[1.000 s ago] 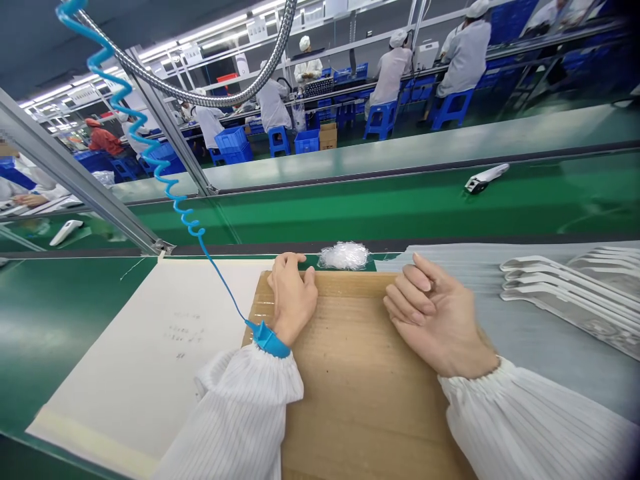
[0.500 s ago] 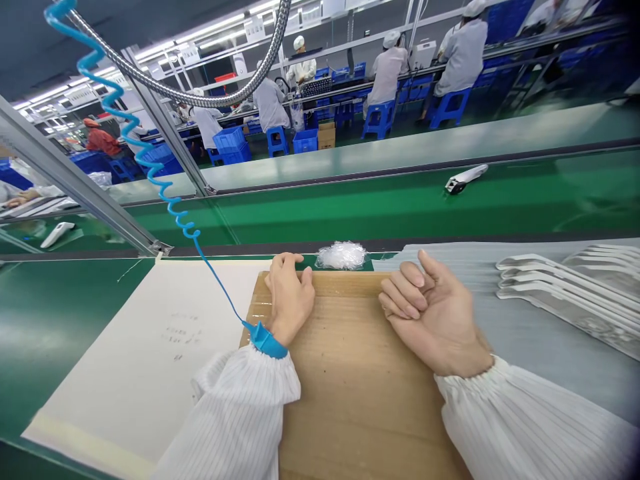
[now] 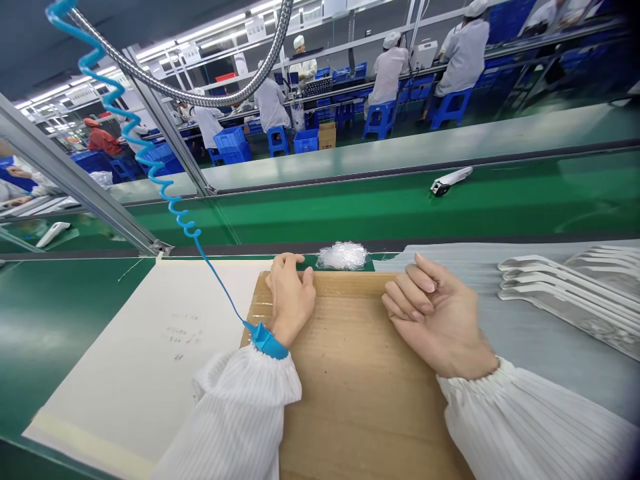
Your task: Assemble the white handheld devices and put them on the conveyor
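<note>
My left hand (image 3: 291,293) rests at the upper left of a brown cardboard sheet (image 3: 350,387). Its fingers are bent with the thumb apart, and nothing shows in it. A blue wrist strap (image 3: 269,341) circles that wrist, joined to a coiled blue cord (image 3: 165,190). Over the right side of the cardboard, my right hand (image 3: 434,310) is turned palm up. Its fingers curl in loosely side by side, the thumb sticks up, and no object is visible in them. A small heap of clear plastic film (image 3: 343,255) lies beyond the cardboard, between the hands.
Stacked white curved parts (image 3: 560,287) lie on grey foam sheeting (image 3: 475,267) at right. A white paper sheet (image 3: 130,347) is at left. Ahead, a green conveyor belt (image 3: 325,210) carries white clipper-like devices (image 3: 453,180). A metal post (image 3: 85,173) slants at left. Several people work farther back.
The white devices on the belt have shifted left. My right hand has moved slightly right and turned a little. My left hand has stayed in place.
</note>
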{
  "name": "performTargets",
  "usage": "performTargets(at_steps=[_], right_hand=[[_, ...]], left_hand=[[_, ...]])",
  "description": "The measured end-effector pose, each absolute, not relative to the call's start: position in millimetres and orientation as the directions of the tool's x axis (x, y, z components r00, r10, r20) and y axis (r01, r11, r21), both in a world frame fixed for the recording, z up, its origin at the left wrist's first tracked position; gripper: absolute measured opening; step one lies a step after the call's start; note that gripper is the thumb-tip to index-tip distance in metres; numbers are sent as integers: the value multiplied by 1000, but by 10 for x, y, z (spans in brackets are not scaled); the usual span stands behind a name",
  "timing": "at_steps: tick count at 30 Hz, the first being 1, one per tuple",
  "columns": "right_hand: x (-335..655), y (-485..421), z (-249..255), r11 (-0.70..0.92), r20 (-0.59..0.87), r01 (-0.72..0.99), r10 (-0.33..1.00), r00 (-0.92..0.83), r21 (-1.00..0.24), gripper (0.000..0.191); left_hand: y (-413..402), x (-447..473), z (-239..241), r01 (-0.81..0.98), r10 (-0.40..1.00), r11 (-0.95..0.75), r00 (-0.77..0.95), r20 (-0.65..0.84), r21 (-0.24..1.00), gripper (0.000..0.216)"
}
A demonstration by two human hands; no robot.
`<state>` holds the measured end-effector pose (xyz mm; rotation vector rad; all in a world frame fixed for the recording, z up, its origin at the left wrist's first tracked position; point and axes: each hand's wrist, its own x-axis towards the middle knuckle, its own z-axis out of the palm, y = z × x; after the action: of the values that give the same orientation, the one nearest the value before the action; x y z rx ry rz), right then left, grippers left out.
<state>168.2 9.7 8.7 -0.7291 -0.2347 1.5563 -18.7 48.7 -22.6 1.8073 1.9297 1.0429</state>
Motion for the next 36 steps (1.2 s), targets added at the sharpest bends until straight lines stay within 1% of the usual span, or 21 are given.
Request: performTargets(at_steps=[15, 21, 25, 27, 30, 34, 36], right_hand=[[1635, 56, 158, -196, -324, -793, 946, 2, -577, 49], [1663, 71, 103, -166, -313, -803, 949, 27, -573, 49], [1656, 148, 60, -108, -287, -832, 956, 64, -545, 40], [1635, 183, 71, -94, -297, -845, 951, 80, -526, 34], [1613, 199, 104, -138, -344, -835, 937, 64, -532, 30], [1637, 170, 111, -259, -385, -763, 923, -14, -593, 31], [1661, 157, 100, -265, -387, -736, 922, -5, -622, 30]], left_hand=[[485, -183, -211, 738, 957, -42, -163, 238, 673, 18], [479, -180, -200, 733, 958, -38, -166, 233, 679, 18], [485, -178, -198, 734, 956, -39, -169, 238, 678, 18], [486, -179, -197, 734, 957, -42, -166, 239, 678, 18], [485, -179, -194, 732, 957, -46, -163, 240, 680, 18], [484, -173, -185, 730, 957, -40, -168, 236, 683, 18], [484, -170, -184, 730, 957, -40, -168, 235, 683, 19]])
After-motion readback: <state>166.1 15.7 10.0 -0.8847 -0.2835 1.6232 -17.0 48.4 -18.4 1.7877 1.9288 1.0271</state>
